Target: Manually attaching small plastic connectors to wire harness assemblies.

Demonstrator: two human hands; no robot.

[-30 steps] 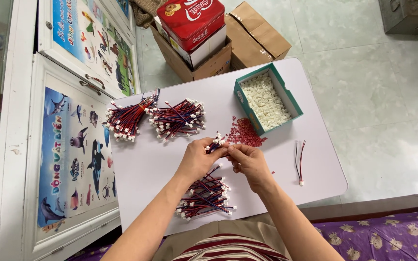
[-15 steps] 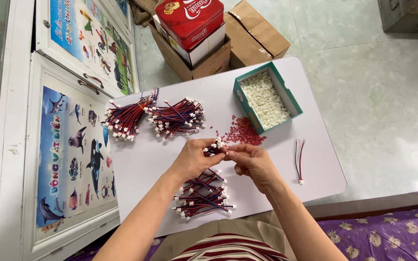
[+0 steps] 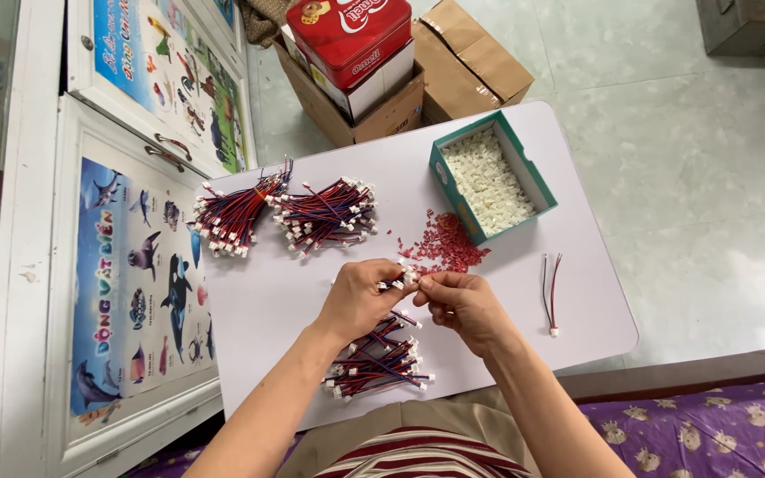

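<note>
Both hands have drifted a little nearer the body since a second ago, and the small wire piece pinched between them has come along. Under them lies the white table (image 3: 312,292), its bare top spreading out to the left of the fingers. Beyond the fingertips, up and to the right, sits a teal box (image 3: 441,176) of white connectors. Further off on the left lie two wire bundles (image 3: 285,217), red and blue. Another wire pile (image 3: 378,358) rests just below the hands, near the wrists. Loose red bits (image 3: 444,246) are scattered just past the fingertips. A lone wire pair (image 3: 551,288) lies well off to the right. The left hand (image 3: 360,296) has its fingers closed on the wire piece (image 3: 403,280), and the right hand (image 3: 462,305) pinches the same piece from the other side, fingertips of both meeting there.
</note>
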